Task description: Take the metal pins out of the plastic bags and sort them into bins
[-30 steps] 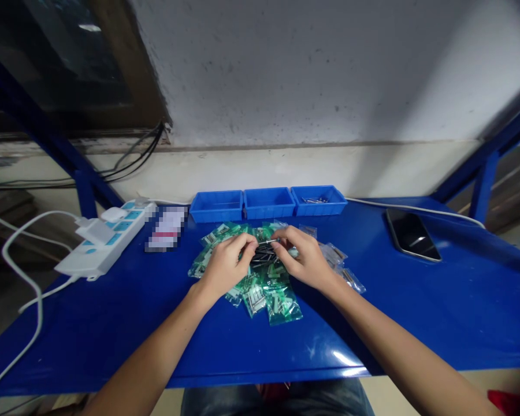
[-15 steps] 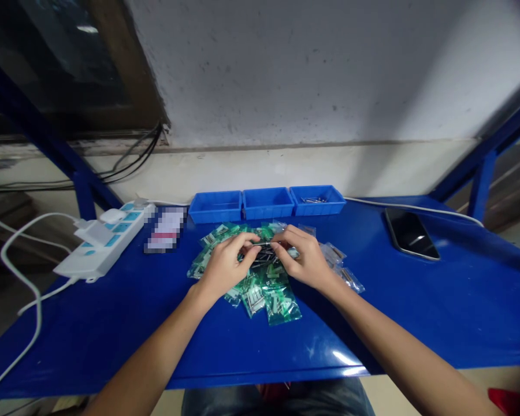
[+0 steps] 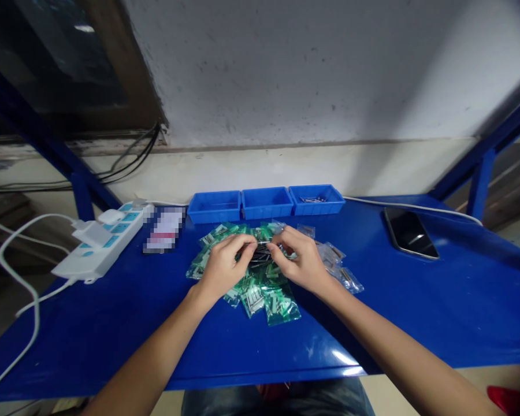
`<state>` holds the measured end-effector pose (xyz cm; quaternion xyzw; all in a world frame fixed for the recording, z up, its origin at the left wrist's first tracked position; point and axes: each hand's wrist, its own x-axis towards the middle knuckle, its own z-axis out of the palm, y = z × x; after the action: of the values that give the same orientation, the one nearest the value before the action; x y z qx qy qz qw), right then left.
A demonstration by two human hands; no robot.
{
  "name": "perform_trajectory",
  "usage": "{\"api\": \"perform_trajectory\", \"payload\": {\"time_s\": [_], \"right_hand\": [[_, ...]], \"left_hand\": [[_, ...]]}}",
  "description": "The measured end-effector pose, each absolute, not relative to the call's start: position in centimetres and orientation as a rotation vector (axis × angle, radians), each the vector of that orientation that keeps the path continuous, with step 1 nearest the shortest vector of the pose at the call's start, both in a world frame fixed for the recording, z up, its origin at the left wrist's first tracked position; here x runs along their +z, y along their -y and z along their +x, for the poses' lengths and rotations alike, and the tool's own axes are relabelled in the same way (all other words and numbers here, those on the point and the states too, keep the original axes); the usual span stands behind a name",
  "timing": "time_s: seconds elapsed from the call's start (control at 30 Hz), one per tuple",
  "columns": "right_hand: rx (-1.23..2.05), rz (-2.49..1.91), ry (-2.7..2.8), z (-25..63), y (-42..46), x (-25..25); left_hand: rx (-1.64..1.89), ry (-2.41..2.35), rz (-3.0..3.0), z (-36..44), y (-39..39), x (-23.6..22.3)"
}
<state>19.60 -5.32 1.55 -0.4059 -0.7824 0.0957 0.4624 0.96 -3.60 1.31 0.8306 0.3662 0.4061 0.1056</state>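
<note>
Over a loose heap of thin dark metal pieces [image 3: 261, 257], my left hand [image 3: 228, 261] is closed in a pinch. Facing it, my right hand [image 3: 301, 259] has thumb and bent fingers drawn together. A thin, shiny metal rod [image 3: 262, 242] spans the small gap between my fingertips; its ends are covered by the fingers, and its exact kind is too small to tell. Small green-tinted plastic bags [image 3: 282, 303] with light and metal parts inside lie around and under the heap. To the right of my right hand are clear plastic bags [image 3: 350, 279] with small parts.
Three blue bins [image 3: 266, 212] stand in a row at the back; the right one holds loose metal pieces [image 3: 312, 200]. A phone [image 3: 411, 232] lies to the right on the blue table [image 3: 416, 323]. At left are a white power strip [image 3: 97, 248] with cables and a blurred-out item [image 3: 163, 230].
My fingertips have shifted slightly around the thin rod, and the right index finger is more bent. The bags, heap and bins stay where they were.
</note>
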Motion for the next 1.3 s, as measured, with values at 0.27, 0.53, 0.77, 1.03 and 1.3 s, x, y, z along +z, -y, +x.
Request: {"api": "perform_trajectory", "payload": {"time_s": [0.27, 0.53, 0.77, 1.03, 1.3], "right_hand": [[0.173, -1.069, 1.969, 19.94, 5.12, 1.62], [0.213, -1.03, 2.072, 20.0, 4.97, 1.29], [0.229, -1.076, 2.053, 19.93, 5.13, 1.51], [0.264, -1.054, 2.039, 19.81, 5.12, 1.07], [0.254, -1.044, 2.064, 19.8, 4.92, 0.88]], "left_hand": [[1.126, -1.118, 2.446, 0.85, 3.44, 1.29], [1.069, -1.112, 2.414, 0.85, 3.44, 1.09], [1.177, -1.101, 2.369, 1.02, 3.65, 1.15], [1.111, -1.119, 2.39, 0.97, 3.67, 1.28], [1.09, -1.114, 2.396, 0.89, 3.56, 0.96]]}}
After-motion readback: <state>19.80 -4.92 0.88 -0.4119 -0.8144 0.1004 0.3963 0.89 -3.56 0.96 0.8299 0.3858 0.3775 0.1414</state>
